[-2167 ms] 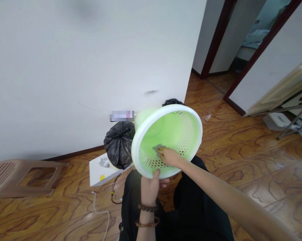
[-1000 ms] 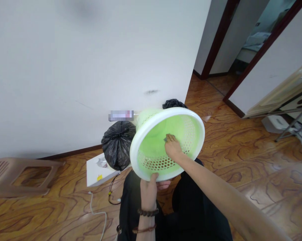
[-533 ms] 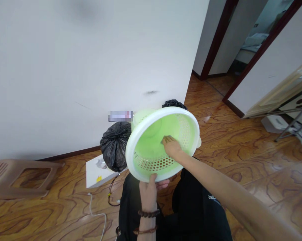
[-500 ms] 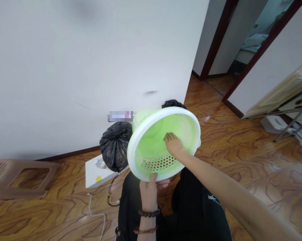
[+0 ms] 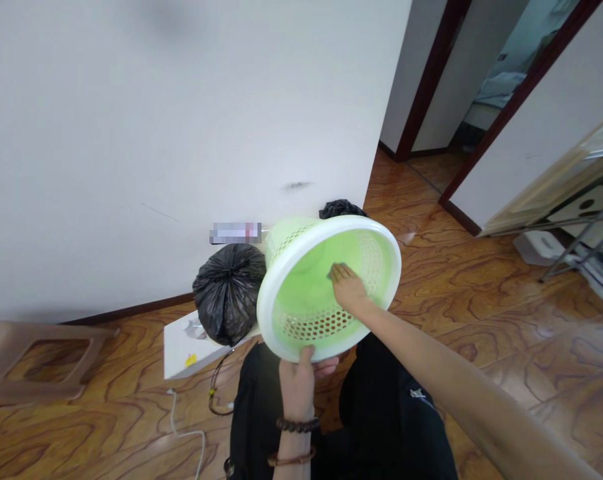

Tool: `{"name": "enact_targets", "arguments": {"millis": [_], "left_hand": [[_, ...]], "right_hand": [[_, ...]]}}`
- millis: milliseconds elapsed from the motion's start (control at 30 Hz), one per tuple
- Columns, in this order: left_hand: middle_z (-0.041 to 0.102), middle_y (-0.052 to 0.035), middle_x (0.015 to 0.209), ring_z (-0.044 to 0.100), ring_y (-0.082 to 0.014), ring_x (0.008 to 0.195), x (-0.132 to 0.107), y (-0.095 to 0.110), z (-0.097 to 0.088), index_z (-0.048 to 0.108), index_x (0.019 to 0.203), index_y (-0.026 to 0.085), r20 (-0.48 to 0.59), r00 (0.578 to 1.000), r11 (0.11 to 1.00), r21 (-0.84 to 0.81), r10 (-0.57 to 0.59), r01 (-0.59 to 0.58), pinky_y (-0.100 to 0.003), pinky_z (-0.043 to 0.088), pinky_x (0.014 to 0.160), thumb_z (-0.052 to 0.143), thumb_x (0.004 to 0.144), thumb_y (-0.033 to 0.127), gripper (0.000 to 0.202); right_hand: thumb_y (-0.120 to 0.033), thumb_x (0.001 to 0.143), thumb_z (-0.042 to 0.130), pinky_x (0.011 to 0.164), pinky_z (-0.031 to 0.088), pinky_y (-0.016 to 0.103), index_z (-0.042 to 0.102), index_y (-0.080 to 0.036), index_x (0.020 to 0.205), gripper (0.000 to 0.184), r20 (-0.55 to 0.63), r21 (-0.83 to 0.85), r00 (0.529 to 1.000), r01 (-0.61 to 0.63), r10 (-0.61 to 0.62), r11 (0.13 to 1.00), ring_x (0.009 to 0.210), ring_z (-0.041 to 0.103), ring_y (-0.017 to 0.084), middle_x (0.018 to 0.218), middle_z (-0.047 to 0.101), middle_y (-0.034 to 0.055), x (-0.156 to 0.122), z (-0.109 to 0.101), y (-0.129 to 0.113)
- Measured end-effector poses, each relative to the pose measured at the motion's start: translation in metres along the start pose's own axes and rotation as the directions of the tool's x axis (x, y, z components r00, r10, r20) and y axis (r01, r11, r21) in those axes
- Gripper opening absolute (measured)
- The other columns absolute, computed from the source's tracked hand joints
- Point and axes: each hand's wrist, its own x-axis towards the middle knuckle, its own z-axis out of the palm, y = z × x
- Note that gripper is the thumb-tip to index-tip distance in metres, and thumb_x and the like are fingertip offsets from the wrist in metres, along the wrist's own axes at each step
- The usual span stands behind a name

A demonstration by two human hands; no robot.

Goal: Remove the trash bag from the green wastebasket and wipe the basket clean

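Note:
A light green plastic basket [image 5: 301,283] with a white rim and rows of holes is tilted toward me above my knees. My left hand [image 5: 299,380] grips its near rim, thumb on the inside edge and fingers underneath. Inside the basket, my right hand [image 5: 349,287] presses against the green inner surface, its fingers closed over a small grey cloth [image 5: 331,273]. Only an edge of that cloth shows past the fingertips.
Beside the basket, a tied black plastic bag [image 5: 230,293] rests by a long white box [image 5: 181,347]. More black plastic [image 5: 342,208] shows behind the rim. A brown plastic stool [image 5: 41,363] lies at left; a white cable [image 5: 186,435] crosses the wooden floor. A doorway opens at upper right.
My right hand has shifted very slightly to the right inside the basket. The left hand keeps its grip on the rim. The surroundings have slid a little left in view.

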Motion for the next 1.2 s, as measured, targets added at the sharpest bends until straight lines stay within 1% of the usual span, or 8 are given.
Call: {"name": "enact_targets", "arguments": {"millis": [100, 300, 400, 533, 767, 867, 1033, 1200], "left_hand": [[0.064, -0.0067, 0.055, 0.066, -0.0275, 0.055, -0.001, -0.004, 0.005, 0.056, 0.092, 0.008, 0.01, 1.0, 1.0, 0.005, 0.001, -0.001, -0.037, 0.054, 0.045, 0.062, 0.067, 0.016, 0.028], [0.064, -0.0069, 0.056, 0.066, -0.0268, 0.054, 0.0, -0.014, 0.008, 0.055, 0.093, 0.009, 0.047, 0.999, 0.999, 0.037, 0.02, -0.021, -0.037, 0.054, 0.047, 0.063, 0.067, 0.017, 0.029], [0.063, -0.0058, 0.053, 0.067, -0.0281, 0.058, 0.0, -0.011, 0.004, 0.056, 0.093, 0.008, 0.011, 1.0, 1.0, 0.004, 0.009, -0.009, -0.038, 0.055, 0.05, 0.062, 0.067, 0.015, 0.028], [0.065, -0.0075, 0.057, 0.066, -0.0281, 0.057, -0.001, -0.006, 0.004, 0.056, 0.091, 0.008, 0.012, 1.0, 0.999, -0.048, -0.008, 0.009, -0.039, 0.055, 0.05, 0.061, 0.068, 0.017, 0.026], [0.066, -0.0085, 0.057, 0.066, -0.0269, 0.053, -0.006, -0.014, 0.012, 0.056, 0.092, 0.009, 0.069, 0.998, 1.0, -0.004, 0.006, -0.006, -0.041, 0.056, 0.053, 0.06, 0.069, 0.016, 0.025], [0.066, -0.0093, 0.059, 0.066, -0.0276, 0.056, -0.005, -0.011, 0.008, 0.056, 0.093, 0.007, 0.034, 0.999, 1.0, -0.023, -0.015, 0.016, -0.04, 0.056, 0.052, 0.059, 0.069, 0.016, 0.026], [0.067, -0.011, 0.062, 0.066, -0.0275, 0.056, -0.004, -0.006, 0.009, 0.055, 0.098, 0.006, 0.033, 0.999, 0.999, -0.043, -0.031, 0.033, -0.037, 0.055, 0.05, 0.06, 0.069, 0.018, 0.031], [0.067, -0.0105, 0.059, 0.066, -0.0271, 0.053, -0.007, -0.013, 0.016, 0.056, 0.092, 0.007, 0.076, 0.997, 1.0, -0.014, -0.012, 0.013, -0.039, 0.056, 0.052, 0.062, 0.068, 0.019, 0.027]], "right_hand": [[-0.004, 0.082, 0.029, 0.111, 0.01, 0.036, 0.039, 0.008, 0.128, 0.048, -0.024, -0.035, 0.997, -0.078, 0.077, 0.996, 0.133, 0.022, 0.022, 0.139, 0.032, 0.0229, 0.001, 0.001, 0.006], [-0.018, 0.089, 0.026, 0.104, 0.03, 0.03, 0.034, -0.005, 0.135, 0.048, 0.085, 0.284, 0.982, 0.141, -0.172, 0.948, 0.128, 0.033, 0.016, 0.139, 0.038, 0.0135, -0.007, 0.021, -0.055], [-0.016, 0.087, 0.032, 0.106, 0.025, 0.033, 0.038, -0.003, 0.133, 0.048, 0.098, 0.204, 0.975, 0.178, -0.201, 0.963, 0.13, 0.031, 0.019, 0.139, 0.037, 0.0155, -0.01, 0.012, -0.035], [-0.007, 0.083, 0.032, 0.111, 0.011, 0.037, 0.038, 0.008, 0.129, 0.049, 0.022, -0.006, 1.0, -0.022, 0.022, 1.0, 0.133, 0.023, 0.023, 0.139, 0.032, 0.0236, -0.008, -0.003, 0.0], [-0.017, 0.09, 0.026, 0.104, 0.03, 0.034, 0.036, -0.006, 0.134, 0.046, 0.082, 0.412, 0.991, 0.06, -0.102, 0.909, 0.129, 0.032, 0.019, 0.139, 0.038, 0.0151, -0.012, 0.015, -0.067], [-0.014, 0.083, 0.038, 0.107, 0.025, 0.034, 0.038, -0.004, 0.133, 0.051, 0.123, 0.277, 0.978, 0.132, -0.171, 0.952, 0.13, 0.03, 0.021, 0.139, 0.037, 0.0165, -0.014, 0.007, -0.045], [-0.009, 0.081, 0.035, 0.111, 0.011, 0.038, 0.038, 0.002, 0.132, 0.052, 0.087, -0.041, 0.993, -0.075, 0.078, 0.996, 0.134, 0.021, 0.023, 0.142, 0.029, 0.0198, -0.011, -0.009, -0.002], [-0.016, 0.086, 0.031, 0.105, 0.028, 0.034, 0.036, -0.006, 0.134, 0.049, 0.169, 0.315, 0.983, 0.019, -0.076, 0.949, 0.13, 0.031, 0.02, 0.14, 0.036, 0.015, -0.012, 0.005, -0.056]]}}
